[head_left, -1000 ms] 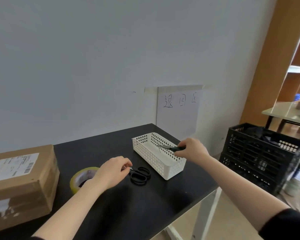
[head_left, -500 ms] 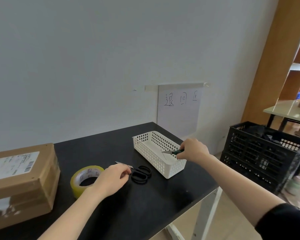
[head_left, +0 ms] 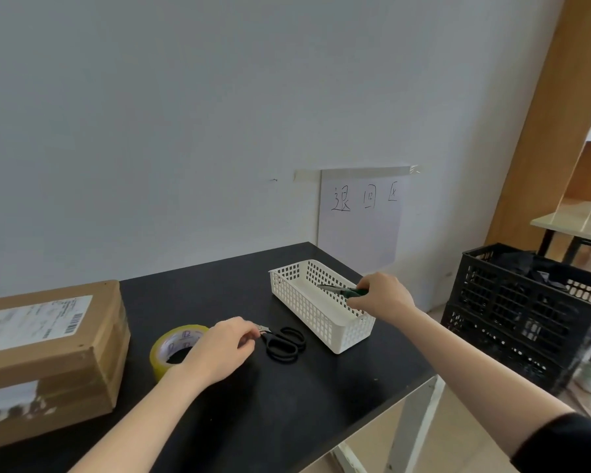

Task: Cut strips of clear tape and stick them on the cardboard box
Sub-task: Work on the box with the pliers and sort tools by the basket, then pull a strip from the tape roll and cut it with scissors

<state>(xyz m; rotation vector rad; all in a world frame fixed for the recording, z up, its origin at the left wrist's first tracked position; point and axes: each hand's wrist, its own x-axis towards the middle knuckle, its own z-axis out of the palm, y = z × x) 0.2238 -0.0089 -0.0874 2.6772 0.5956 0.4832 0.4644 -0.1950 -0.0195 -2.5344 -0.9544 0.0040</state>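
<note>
Since no strip has been pulled yet, the roll of clear tape (head_left: 171,343) lies flat on the black table (head_left: 287,404), its free end not visible. It sits near the middle, just right of the cardboard box (head_left: 52,363) that fills the near-left corner. The box's top shows a printed label and some tape already on its near side.

The left hand (head_left: 219,353) lies over the right edge of the roll. Its fingers are curled, and the fingertips pinch the blade end of the black scissors (head_left: 272,339), whose handle loops lie on the table just to the right. The blades are mostly hidden under the fingers.

Farther right, the right hand (head_left: 384,298) hovers over the near end of the white basket (head_left: 307,312). It grips a green-handled tool (head_left: 350,292) whose metal tip points left across the basket. I cannot tell whether it is a second pair of scissors.

The step looks like sorting out which cutter to use, so both hands are busy and neither is free for the tape. It would go best to settle on one tool. The right hand could lower the green one flat into the basket rather than drop it. The black scissors should then be turned and taken by the loops, not the blades. After that the left hand can steady the roll while the end is found and drawn out toward the box.

A black crate (head_left: 526,319) stands on the floor beyond the table's right edge.
</note>
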